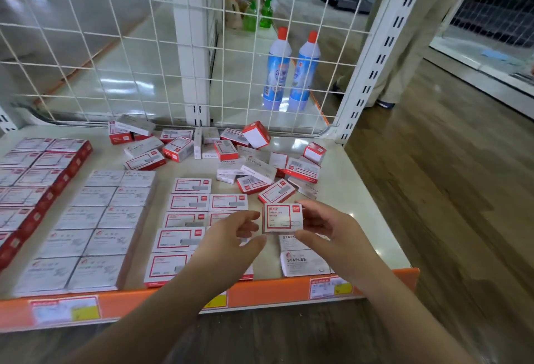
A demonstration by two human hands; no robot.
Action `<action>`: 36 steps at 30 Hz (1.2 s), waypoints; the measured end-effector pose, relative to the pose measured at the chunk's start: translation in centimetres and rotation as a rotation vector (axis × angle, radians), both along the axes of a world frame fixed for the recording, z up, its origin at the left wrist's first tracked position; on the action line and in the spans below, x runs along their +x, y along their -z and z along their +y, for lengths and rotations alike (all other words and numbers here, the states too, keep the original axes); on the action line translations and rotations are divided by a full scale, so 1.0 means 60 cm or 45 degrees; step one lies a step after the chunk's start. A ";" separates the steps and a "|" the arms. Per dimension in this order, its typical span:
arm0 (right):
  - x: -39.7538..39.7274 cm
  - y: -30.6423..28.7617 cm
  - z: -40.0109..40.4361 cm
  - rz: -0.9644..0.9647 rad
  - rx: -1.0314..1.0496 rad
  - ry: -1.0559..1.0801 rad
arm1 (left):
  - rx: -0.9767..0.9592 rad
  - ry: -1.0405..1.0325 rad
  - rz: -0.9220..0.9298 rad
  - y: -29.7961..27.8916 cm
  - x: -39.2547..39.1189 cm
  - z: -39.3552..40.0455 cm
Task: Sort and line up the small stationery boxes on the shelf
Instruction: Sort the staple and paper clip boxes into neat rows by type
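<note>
Right hand (332, 227): pinches a red-framed paper-clip box (282, 218) above the shelf (361, 219).
Left hand (231, 236): fingers loosely curled, just beside the box, holding nothing.
Unsorted boxes (254, 167): heaped behind.

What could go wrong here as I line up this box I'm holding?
The right hand holds the box only by its edge, so it might slip onto the rows and knock them askew. The left hand hovers over those rows and could nudge them. The staples boxes sit near the shelf edge and could get pushed off.
</note>
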State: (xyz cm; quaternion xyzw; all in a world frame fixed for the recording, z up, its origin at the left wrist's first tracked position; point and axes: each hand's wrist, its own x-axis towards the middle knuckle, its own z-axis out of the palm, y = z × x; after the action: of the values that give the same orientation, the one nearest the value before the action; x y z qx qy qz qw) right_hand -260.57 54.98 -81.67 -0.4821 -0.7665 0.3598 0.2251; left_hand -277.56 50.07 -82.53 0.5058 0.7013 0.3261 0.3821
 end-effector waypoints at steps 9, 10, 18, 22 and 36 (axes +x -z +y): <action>-0.085 -0.010 -0.011 0.036 0.031 -0.058 | 0.035 0.012 0.496 -0.033 -0.115 -0.040; -0.097 -0.012 -0.011 0.036 0.025 -0.064 | 0.035 0.011 0.541 -0.037 -0.132 -0.043; -0.200 -0.048 -0.001 0.015 0.076 -0.115 | 0.041 0.183 0.972 -0.063 -0.270 -0.073; -0.253 -0.058 -0.006 -0.040 0.087 -0.104 | 0.010 0.241 1.097 -0.061 -0.328 -0.076; -0.410 -0.065 -0.016 -0.216 0.030 0.014 | -0.063 0.169 1.012 -0.040 -0.486 -0.101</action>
State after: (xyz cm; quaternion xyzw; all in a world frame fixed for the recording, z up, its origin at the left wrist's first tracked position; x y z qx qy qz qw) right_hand -285.17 54.03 -77.74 -0.5124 -0.7843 0.3074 0.1669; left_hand -306.71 44.04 -80.16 0.6273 0.7679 0.0628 0.1134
